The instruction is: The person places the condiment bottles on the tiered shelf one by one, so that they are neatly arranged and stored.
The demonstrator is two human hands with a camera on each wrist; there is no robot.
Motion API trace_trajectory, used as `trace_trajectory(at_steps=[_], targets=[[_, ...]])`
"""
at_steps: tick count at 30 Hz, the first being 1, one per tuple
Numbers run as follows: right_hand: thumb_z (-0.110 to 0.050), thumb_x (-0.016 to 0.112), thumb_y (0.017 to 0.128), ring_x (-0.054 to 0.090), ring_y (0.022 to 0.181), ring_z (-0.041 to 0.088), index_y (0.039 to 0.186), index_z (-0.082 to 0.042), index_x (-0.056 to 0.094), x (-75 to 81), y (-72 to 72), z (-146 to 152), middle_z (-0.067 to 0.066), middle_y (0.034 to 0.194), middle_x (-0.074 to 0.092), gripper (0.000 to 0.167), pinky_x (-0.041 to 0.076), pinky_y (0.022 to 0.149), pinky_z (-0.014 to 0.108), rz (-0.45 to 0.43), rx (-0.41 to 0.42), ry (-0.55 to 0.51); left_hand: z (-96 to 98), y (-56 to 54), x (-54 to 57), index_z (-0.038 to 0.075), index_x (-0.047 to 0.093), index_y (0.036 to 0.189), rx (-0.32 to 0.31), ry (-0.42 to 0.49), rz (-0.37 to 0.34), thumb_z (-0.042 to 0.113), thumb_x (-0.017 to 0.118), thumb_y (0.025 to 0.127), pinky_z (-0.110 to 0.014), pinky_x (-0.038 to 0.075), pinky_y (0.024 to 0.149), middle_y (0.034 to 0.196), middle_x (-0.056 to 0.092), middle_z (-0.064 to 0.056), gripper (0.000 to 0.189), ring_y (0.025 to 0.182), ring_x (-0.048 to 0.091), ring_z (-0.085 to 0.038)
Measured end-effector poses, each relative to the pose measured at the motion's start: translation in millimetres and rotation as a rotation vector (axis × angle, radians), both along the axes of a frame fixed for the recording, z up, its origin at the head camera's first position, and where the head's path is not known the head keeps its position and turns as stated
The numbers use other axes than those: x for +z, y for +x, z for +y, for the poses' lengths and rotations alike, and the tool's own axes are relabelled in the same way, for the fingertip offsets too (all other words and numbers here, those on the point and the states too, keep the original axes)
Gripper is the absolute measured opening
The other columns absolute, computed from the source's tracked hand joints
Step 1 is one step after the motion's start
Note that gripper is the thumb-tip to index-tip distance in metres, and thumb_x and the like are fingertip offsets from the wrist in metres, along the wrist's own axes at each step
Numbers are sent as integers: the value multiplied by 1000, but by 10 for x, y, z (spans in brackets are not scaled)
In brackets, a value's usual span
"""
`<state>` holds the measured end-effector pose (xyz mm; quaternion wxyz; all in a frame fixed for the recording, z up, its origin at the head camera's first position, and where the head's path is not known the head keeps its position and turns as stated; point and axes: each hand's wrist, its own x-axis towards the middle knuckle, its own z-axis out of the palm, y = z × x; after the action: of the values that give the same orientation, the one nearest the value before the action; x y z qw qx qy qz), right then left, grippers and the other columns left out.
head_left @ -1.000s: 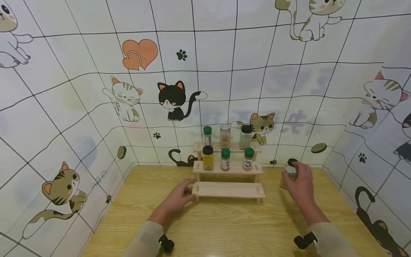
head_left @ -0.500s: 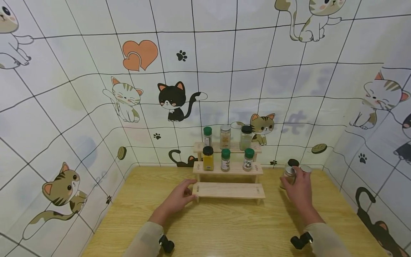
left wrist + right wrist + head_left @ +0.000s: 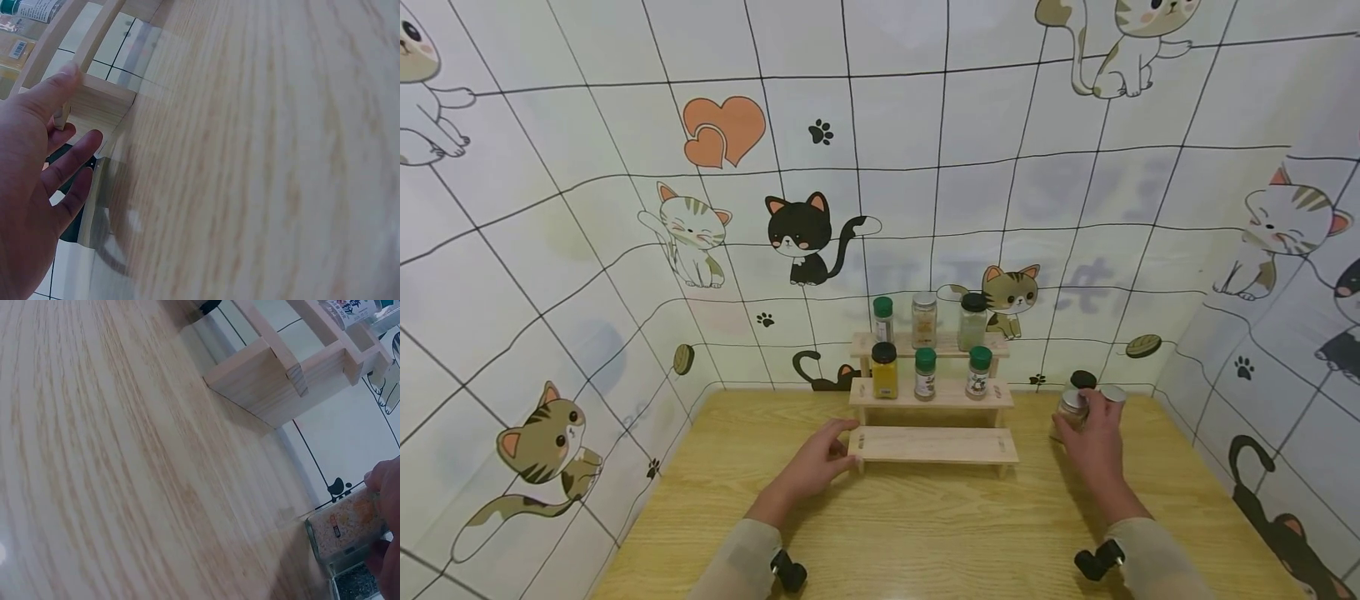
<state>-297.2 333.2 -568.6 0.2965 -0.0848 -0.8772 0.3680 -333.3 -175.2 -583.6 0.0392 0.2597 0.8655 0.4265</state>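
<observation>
My left hand [image 3: 815, 460] pinches the left end of a three-tier wooden spice rack [image 3: 936, 444], thumb over the lowest board and index finger under it. In the left wrist view the other fingers [image 3: 75, 164] are spread off the wood. At the right of the table, my right hand [image 3: 1097, 442] holds a silver-lidded glass spice jar [image 3: 1071, 408] between thumb and fingers. Pinkish granules show through its glass [image 3: 344, 528] in the right wrist view; the hand hides its upper part. The lowest board bears no jars.
On the rack's middle tier stand a yellow jar [image 3: 884, 375] and two green-capped jars [image 3: 925, 375]; the top tier carries several more, one black-capped [image 3: 973, 321]. Behind my right hand are a black-lidded jar [image 3: 1082, 380] and another silver lid [image 3: 1113, 393]. A cat-printed wall [image 3: 917, 200] borders the table.
My right hand has shifted slightly left, its fingers now around the silver-lidded jar, and a second silver lid has come into view beside it. My left hand stays on the rack.
</observation>
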Motion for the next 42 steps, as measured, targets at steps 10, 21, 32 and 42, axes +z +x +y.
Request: trace_trajectory(at_steps=[10,21,32,42], targets=[[-5,83,100,56,124,51,147,3,47,-7,18,13,32,142,50,60,46,97,67,28,45,0,8,19,13,14,53,162,7,0,-4,28,79,106,-39,57,93,146,60,-2,63,107,69,-14],[-9,83,101,59,116,37,148,2,49,-18,52,68,25,136,57,60,48,88,29,24,118,-7,-1,11,-1,14,53,162,10,-6,0,30,79,106,-39,57,91,145,60,-2,63,107,69,-14],[-5,88,94,56,104,15,141,1,55,66,178,2,16,123,63,57,42,84,11,127,166,11,8,20,25,15,54,161,15,-13,-4,30,79,107,-38,57,90,143,61,-2,62,106,68,-14],[6,89,88,54,105,-2,137,5,57,364,295,-229,15,123,62,59,45,87,8,258,296,29,17,20,26,15,53,161,19,-40,1,29,79,106,-38,57,90,141,61,-1,62,106,69,-14]])
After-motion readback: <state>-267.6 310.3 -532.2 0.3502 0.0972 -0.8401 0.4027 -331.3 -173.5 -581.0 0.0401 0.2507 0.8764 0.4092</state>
